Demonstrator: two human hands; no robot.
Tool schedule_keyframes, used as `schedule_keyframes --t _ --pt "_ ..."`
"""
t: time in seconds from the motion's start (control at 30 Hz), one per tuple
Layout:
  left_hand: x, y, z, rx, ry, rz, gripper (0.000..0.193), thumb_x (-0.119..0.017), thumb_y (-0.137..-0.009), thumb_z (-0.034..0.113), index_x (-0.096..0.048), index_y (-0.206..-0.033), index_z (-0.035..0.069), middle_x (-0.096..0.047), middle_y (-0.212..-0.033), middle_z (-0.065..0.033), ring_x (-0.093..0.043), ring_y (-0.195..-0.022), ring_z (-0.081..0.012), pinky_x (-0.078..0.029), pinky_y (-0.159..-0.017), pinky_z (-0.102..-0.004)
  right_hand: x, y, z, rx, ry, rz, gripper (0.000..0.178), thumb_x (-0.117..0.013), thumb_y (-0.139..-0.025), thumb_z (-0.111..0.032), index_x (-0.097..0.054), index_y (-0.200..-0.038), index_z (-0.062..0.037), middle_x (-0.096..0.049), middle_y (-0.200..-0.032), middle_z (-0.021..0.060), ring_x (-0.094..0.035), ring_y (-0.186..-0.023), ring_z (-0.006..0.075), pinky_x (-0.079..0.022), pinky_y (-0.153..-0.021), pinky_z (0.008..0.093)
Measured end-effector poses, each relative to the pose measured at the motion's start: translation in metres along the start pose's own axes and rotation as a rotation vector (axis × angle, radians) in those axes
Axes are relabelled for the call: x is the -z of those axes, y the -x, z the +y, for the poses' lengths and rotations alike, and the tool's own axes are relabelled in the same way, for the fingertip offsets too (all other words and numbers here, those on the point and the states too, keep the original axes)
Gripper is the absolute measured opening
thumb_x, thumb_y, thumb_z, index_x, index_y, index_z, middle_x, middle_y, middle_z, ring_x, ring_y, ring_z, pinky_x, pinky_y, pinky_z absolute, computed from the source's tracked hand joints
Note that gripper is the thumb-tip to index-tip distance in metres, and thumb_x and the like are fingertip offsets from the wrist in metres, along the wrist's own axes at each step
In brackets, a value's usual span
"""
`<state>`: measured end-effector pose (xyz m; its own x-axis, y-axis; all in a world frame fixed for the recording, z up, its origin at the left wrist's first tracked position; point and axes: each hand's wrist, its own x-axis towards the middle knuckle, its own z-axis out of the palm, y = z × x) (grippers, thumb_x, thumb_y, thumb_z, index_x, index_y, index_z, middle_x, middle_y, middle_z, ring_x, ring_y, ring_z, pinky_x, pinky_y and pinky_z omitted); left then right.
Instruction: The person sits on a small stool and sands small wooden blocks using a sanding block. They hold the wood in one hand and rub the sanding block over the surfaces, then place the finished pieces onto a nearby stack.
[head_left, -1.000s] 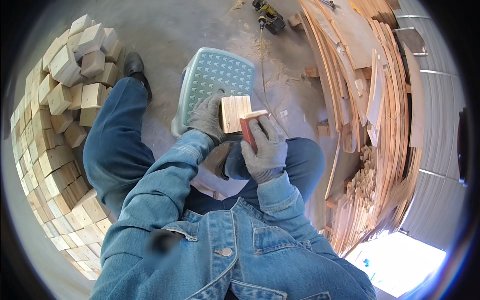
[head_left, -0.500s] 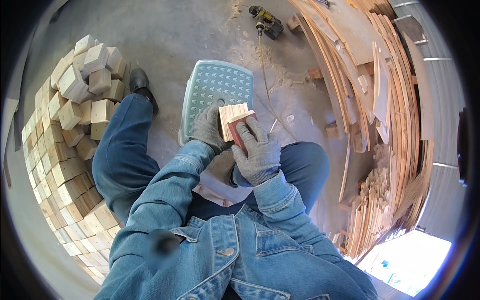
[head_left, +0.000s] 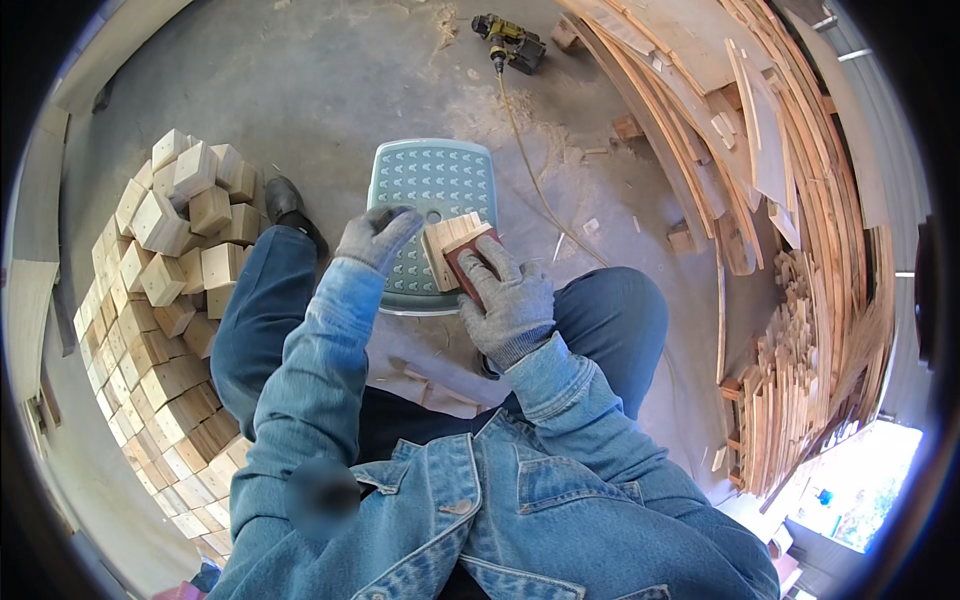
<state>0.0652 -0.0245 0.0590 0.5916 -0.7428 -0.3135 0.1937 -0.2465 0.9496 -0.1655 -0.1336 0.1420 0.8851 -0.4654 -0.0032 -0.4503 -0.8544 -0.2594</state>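
Note:
A light wooden block [head_left: 438, 246] rests tilted on the pale green plastic stool [head_left: 392, 180] in front of me. Against its right side lies a sanding block [head_left: 487, 262], a small piece of wood with a reddish-brown sandpaper-like face. My right hand [head_left: 508, 303], in a grey glove, grips the sanding block with fingers spread over it. My left hand [head_left: 378, 238], gloved alike, is off the wooden block, at the stool's left edge. Its fingers are curled together and no object shows in them.
Many wooden blocks are stacked in a pile [head_left: 165, 330] at my left, beside my leg. A yellow-black cordless drill [head_left: 510, 45] lies on the floor ahead, near a thin cord [head_left: 525, 150] and sawdust. Long boards and strips [head_left: 800, 200] are heaped along the right.
My left hand has let go of the wooden block and moved left and up. My right hand stays on the sanding block. The view has shifted slightly.

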Motion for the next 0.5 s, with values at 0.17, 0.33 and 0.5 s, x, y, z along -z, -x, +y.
schedule_keyframes --t 0.17,0.33,0.5 --pt "-0.023 -0.030 0.028 0.091 -0.365 -0.044 0.048 -0.083 -0.094 0.039 -0.079 -0.118 -0.001 -0.079 -0.102 -0.0094 -0.072 -0.091 -0.0151 -0.058 -0.083 -0.0305 -0.006 0.000 0.003 0.020 -0.020 0.014 0.059 -0.072 -0.089 -0.038 -0.066 -0.147 -0.0259 -0.054 -0.158 0.0002 -0.063 -0.102 0.0364 -0.052 -0.088 0.0530" --pt "-0.019 -0.053 0.005 0.133 -0.372 -0.084 0.043 -0.084 -0.091 0.038 -0.081 -0.112 0.000 -0.079 -0.095 -0.0077 -0.070 -0.081 -0.0145 -0.059 -0.076 -0.0307 -0.006 0.001 0.002 0.005 -0.020 0.023 0.059 -0.071 -0.090 -0.039 -0.066 -0.147 -0.0270 -0.054 -0.158 -0.0002 -0.063 -0.101 0.0360 -0.051 -0.088 0.0539" --pt "-0.019 -0.052 0.007 0.183 -0.279 -0.084 0.042 -0.084 -0.091 0.038 -0.081 -0.110 0.000 -0.078 -0.092 -0.0075 -0.068 -0.077 -0.0138 -0.057 -0.072 -0.0306 -0.004 0.000 0.001 0.010 -0.042 0.053 0.058 -0.072 -0.088 -0.037 -0.068 -0.145 -0.0259 -0.056 -0.155 0.0010 -0.062 -0.099 0.0364 -0.052 -0.088 0.0525"
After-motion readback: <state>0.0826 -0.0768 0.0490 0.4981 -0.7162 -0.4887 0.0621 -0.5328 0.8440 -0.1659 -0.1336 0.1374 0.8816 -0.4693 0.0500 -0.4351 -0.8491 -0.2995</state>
